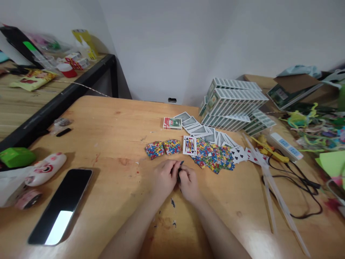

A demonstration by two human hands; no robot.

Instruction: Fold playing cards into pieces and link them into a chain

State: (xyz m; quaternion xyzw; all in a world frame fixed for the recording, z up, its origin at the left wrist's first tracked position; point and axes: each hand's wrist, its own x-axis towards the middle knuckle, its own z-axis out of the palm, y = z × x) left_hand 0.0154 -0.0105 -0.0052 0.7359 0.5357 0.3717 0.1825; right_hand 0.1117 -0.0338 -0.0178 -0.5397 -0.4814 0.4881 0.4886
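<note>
The left hand (165, 178) and the right hand (189, 183) are held together above the middle of the table (121, 126), about midway between its left and right edges. The fingers of both are curled in narrowly, and a small dark thing (182, 163) is held between them; most of it is covered, so what it is cannot be told. It is presumably gripped from both sides so that it can be kept steady and worked by the fingertips. Dark scraps (173, 203) are scattered below the hands, toward the near edge.

Beyond the knuckles, small colourful cards (172, 146) and a wider colourful spread (215, 156) are laid in a row, with a king card (189, 145) between them. Face-down cards (201, 130) are fanned behind, toward the far edge, seemingly overlapped to save room. A card box (172, 123) is set at the fan's left end. Stacked boxes (234, 102) are piled near the far right corner, probably to be out of the way. A phone (60, 207) is laid flat toward the near left corner, and a power strip (286, 145) is placed toward the right edge, apparently clear of the working space.
</note>
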